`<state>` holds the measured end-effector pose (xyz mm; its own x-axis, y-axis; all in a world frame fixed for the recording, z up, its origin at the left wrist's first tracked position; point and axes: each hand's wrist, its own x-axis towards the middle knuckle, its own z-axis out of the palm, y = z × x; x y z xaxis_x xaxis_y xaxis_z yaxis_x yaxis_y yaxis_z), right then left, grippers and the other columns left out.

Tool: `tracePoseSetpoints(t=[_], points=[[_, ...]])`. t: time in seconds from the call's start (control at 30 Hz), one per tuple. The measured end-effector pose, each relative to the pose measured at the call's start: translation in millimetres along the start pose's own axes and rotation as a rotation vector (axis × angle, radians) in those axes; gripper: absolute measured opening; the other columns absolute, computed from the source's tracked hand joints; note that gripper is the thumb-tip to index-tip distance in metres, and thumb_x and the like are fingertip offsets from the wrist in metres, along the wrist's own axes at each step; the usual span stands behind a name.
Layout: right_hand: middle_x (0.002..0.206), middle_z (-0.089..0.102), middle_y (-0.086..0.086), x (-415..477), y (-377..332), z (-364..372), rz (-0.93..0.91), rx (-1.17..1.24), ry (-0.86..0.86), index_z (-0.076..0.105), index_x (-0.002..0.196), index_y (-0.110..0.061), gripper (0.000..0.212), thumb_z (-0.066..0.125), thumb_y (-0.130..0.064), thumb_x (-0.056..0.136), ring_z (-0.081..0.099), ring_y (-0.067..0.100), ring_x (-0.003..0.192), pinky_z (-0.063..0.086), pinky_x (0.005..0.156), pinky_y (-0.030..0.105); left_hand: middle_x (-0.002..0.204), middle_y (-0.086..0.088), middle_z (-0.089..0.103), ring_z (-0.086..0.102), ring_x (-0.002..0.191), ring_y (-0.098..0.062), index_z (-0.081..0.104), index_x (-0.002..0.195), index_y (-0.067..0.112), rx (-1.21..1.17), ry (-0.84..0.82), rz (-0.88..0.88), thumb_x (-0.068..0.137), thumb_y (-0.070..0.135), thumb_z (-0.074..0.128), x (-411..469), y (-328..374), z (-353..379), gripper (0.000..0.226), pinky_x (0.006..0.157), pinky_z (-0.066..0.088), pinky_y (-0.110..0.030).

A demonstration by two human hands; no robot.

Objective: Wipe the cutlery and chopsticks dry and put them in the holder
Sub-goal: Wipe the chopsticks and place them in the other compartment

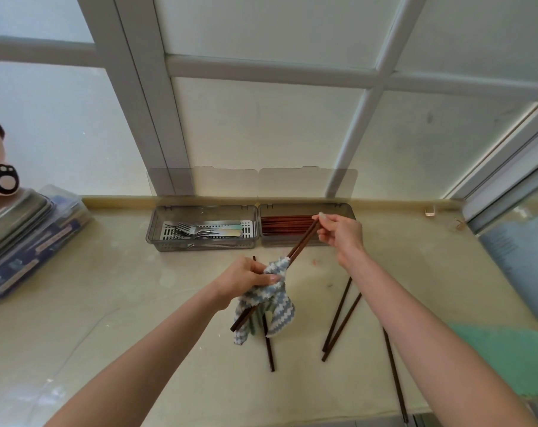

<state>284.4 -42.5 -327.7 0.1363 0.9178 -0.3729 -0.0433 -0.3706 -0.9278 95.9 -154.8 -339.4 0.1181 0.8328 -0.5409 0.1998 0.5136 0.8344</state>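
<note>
- Head view: the table (107, 303) is a pale, smooth slab with faint scuffs, and it carries everything in front of the holder (206, 246). It looks slick, so a dropped stick could roll toward the near edge.
- The holder is two smoky, translucent plastic trays side by side, with their thin lids standing open behind. The left tray holds steel forks (189, 229) on a slotted white insert. The right tray holds reddish-brown stored chopsticks (284, 224) lying lengthwise. The plastic looks light, so pushing sticks in endwise against a wall could shove the tray.
- The cloth (267, 306) is fluffy with blue-and-white zigzag stripes, and it is bunched just in front of the holder. The left hand (246, 277) has its grip closed round the cloth, with the sticks inside. The hanging folds could drag the stick lying beneath them.
- The held pair (303, 241) is thin, straight, dark-brown wood. It slants from the cloth up to the front of the right tray, where the right hand (341, 232) pinches the top ends. That is a light pinch on two smooth sticks, so one may slide out or the two may splay.
- The loose chopsticks (334, 321) lie on the table in front of the holder, not yet wiped. One is partly hidden by the right forearm and could be knocked away.
</note>
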Motion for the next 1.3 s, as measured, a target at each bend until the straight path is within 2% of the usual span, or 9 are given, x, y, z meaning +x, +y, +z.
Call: tracePoseSetpoints(t=[0.1, 0.2, 0.37, 0.5, 0.63, 0.8, 1.03, 1.17, 1.3], points=[[0.073, 0.063, 0.005, 5, -14, -12, -0.081, 0.156, 0.222, 0.068, 0.095, 0.001, 0.012, 0.064, -0.009, 0.089, 0.051, 0.007, 0.047, 0.049, 0.046, 0.017, 0.077, -0.009, 0.067, 0.063, 0.07, -0.02, 0.069, 0.083, 0.005, -0.143, 0.265, -0.004, 0.085, 0.018, 0.065, 6, -16, -4, 0.013, 0.063, 0.05, -0.026], [0.076, 0.061, 0.012, 5, -29, -22, -0.234, 0.338, 0.423, 0.058, 0.093, -0.001, 0.011, 0.052, -0.01, 0.096, 0.058, 0.012, 0.044, 0.053, 0.049, 0.024, 0.08, -0.013, 0.064, 0.062, 0.074, -0.026, 0.065, 0.095, -0.001, -0.634, 0.623, -0.091, 0.087, 0.014, 0.063, 11, -34, -14, 0.017, 0.07, 0.052, -0.034], [0.081, 0.068, 0.018, -21, -12, 0, 0.0, 0.449, 0.084, 0.055, 0.093, 0.001, 0.003, 0.057, -0.001, 0.092, 0.072, 0.024, 0.066, 0.06, 0.063, 0.03, 0.085, -0.005, 0.062, 0.059, 0.074, -0.015, 0.056, 0.112, 0.01, -1.095, 0.525, -0.069, 0.093, 0.007, 0.052, 16, -34, -11, 0.02, 0.059, 0.055, -0.025], [0.092, 0.073, 0.016, -48, 38, 23, 0.209, 0.094, -0.245, 0.062, 0.105, 0.002, 0.02, 0.064, -0.003, 0.086, 0.073, 0.025, 0.083, 0.059, 0.069, 0.027, 0.089, -0.004, 0.062, 0.059, 0.076, -0.013, 0.053, 0.112, 0.014, -1.14, 0.473, 0.003, 0.095, 0.007, 0.046, 22, -24, -6, 0.019, 0.053, 0.055, -0.019], [0.098, 0.071, 0.015, -60, 61, 33, 0.255, -0.023, -0.352, 0.066, 0.095, 0.003, 0.017, 0.07, 0.003, 0.078, 0.071, 0.023, 0.085, 0.058, 0.066, 0.025, 0.088, -0.002, 0.063, 0.06, 0.074, -0.011, 0.058, 0.102, 0.011, -1.107, 0.549, -0.021, 0.093, 0.006, 0.052, 25, -29, -8, 0.013, 0.053, 0.054, -0.018], [0.08, 0.069, 0.017, -70, 66, 39, 0.259, -0.161, -0.469, 0.064, 0.086, -0.001, 0.008, 0.066, 0.006, 0.082, 0.067, 0.019, 0.061, 0.059, 0.06, 0.027, 0.078, -0.001, 0.063, 0.06, 0.064, -0.008, 0.061, 0.08, 0.012, -1.039, 0.698, -0.047, 0.086, 0.005, 0.062, 21, -28, -1, 0.01, 0.057, 0.053, -0.019], [0.071, 0.068, 0.017, -64, 49, 35, 0.251, -0.226, -0.468, 0.065, 0.088, 0.004, 0.009, 0.064, 0.01, 0.081, 0.059, 0.013, 0.049, 0.049, 0.047, 0.019, 0.081, -0.009, 0.064, 0.063, 0.072, -0.017, 0.059, 0.078, 0.003, -1.081, 0.709, -0.084, 0.079, -0.001, 0.068, 21, -16, -17, 0.01, 0.068, 0.053, -0.028], [0.071, 0.068, 0.018, -55, 39, 22, 0.235, -0.319, -0.439, 0.066, 0.084, 0.004, 0.008, 0.063, 0.011, 0.081, 0.057, 0.011, 0.046, 0.046, 0.045, 0.018, 0.097, -0.012, 0.066, 0.065, 0.09, -0.024, 0.059, 0.099, -0.002, -1.16, 0.69, -0.083, 0.079, 0.004, 0.069, 17, -9, -40, 0.023, 0.086, 0.053, -0.036], [0.072, 0.067, 0.019, -53, 41, 3, 0.252, -0.343, -0.354, 0.065, 0.085, 0.006, 0.006, 0.061, 0.01, 0.083, 0.056, 0.012, 0.046, 0.045, 0.044, 0.017, 0.103, -0.013, 0.063, 0.063, 0.094, -0.024, 0.057, 0.107, -0.003, -1.195, 0.794, -0.086, 0.077, 0.008, 0.072, 10, -12, -69, 0.036, 0.087, 0.053, -0.035]])
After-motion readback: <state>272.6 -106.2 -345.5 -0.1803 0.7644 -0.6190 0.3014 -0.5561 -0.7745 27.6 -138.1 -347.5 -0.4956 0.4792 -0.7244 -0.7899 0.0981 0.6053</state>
